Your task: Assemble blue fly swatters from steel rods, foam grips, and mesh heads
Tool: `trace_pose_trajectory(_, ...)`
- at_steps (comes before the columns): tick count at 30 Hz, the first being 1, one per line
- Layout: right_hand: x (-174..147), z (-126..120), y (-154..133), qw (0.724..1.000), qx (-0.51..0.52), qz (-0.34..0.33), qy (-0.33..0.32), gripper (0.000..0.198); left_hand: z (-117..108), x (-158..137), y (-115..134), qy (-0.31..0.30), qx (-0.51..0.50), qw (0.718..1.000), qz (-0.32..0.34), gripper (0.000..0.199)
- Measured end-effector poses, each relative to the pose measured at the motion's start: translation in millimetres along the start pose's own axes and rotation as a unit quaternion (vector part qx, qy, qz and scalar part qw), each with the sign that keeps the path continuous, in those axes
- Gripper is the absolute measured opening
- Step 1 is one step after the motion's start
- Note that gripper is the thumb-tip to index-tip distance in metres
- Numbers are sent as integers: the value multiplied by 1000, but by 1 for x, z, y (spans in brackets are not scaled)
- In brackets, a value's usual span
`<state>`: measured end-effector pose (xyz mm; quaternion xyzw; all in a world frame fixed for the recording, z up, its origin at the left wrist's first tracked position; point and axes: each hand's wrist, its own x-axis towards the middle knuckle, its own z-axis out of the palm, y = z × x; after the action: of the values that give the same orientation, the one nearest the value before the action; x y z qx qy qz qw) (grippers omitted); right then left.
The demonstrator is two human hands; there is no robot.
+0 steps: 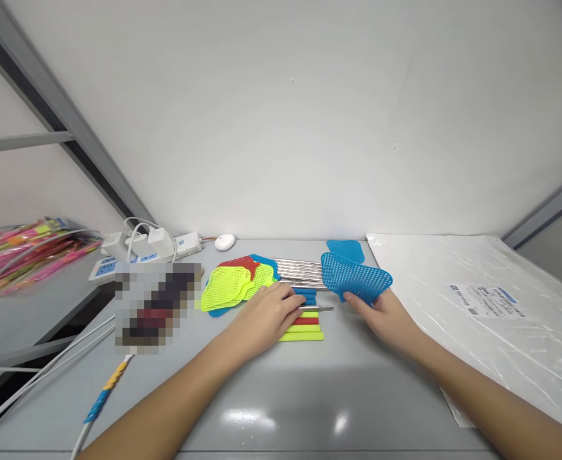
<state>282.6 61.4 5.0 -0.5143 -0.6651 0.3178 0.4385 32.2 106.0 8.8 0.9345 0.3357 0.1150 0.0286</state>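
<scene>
My right hand (376,314) is closed on a blue fly swatter head (355,279), its mesh tilted up and thumb near its lower edge. My left hand (272,312) curls over a row of coloured handles (304,328). A thin metal rod (323,308) sticks out from its fingers toward the right hand, apart from the blue head; the rod's other end is hidden by the hand. Left of that hand lies a pile of yellow, red and blue mesh swatter heads (226,287). Several shiny metal rods (297,269) lie side by side behind it.
Another blue swatter head (346,250) lies by the wall. A plastic-wrapped white package (453,268) covers the right side. To the left are a pixelated object (158,308), a power strip (103,268) with chargers, cables and a white oval case (224,242). Bagged colourful items (31,255) lie far left.
</scene>
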Motion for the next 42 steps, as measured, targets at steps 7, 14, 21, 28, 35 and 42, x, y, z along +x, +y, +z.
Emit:
trace_pose_trajectory(7, 11, -23, 21, 971, -219, -90, 34, 53, -7, 0, 2, 48, -16, 999, -5, 30)
trace_pose_trajectory(14, 24, -41, 46, 932, -360, 5, 38, 59, -10, -1, -23, 83, 104, 976, -172, 56)
trace_pose_trajectory(21, 21, -28, 44, 920, -391, 10, -24, 51, 2, -7, -66, -6, 43, 956, -290, 71)
trace_pose_trajectory(28, 17, -18, 47, 931, -363, -31, -25, 48, 10, -8, -75, -10, -20, 958, -285, 70)
trace_pose_trajectory(35, 18, -21, 48, 938, -345, -23, -26, 51, 4, -7, -66, 10, 10, 962, -273, 66)
trace_pose_trajectory(42, 19, -20, 37, 943, -331, 18, -15, 54, -17, -3, -30, 75, 21, 988, -131, 52)
